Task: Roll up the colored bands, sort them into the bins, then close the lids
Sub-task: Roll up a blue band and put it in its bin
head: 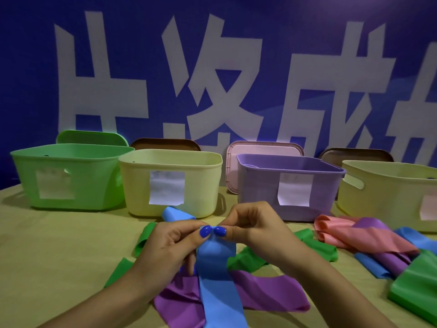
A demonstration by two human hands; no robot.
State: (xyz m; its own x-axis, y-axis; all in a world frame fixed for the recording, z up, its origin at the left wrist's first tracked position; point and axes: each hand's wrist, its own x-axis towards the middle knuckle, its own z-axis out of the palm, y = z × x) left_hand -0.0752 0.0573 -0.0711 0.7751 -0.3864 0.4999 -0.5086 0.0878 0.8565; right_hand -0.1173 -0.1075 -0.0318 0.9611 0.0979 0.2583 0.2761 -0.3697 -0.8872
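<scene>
Grip: the far end of the blue band (218,275) is pinched by both hands, left hand (172,245) and right hand (255,227), thumbs side by side on top, fingers curled beneath

Band held: it runs from the pinch straight toward the camera, flat, across a purple band (267,292) and green bands (250,256) on the bench (59,256); rolling is judged just started

Second blue piece: a curled blue end (175,214) lies just beyond the thumbs; whether it belongs to the held band cannot be told

Risk: the first turn could slip from the thumbs and spring flat, the material looking smooth; a skewed start would give a cone-shaped roll; the purple band beneath could be dragged along

Loose pile: pink (354,235), purple, blue and green bands are heaped at the right, unrolled

Bins: green bin (68,176), yellow bin (172,181), purple bin (290,185) and a second yellow bin (387,192) stand open in a row, each with a paper label; contents are hidden by the walls

Lids: all are propped behind the bins, none fitted
</scene>
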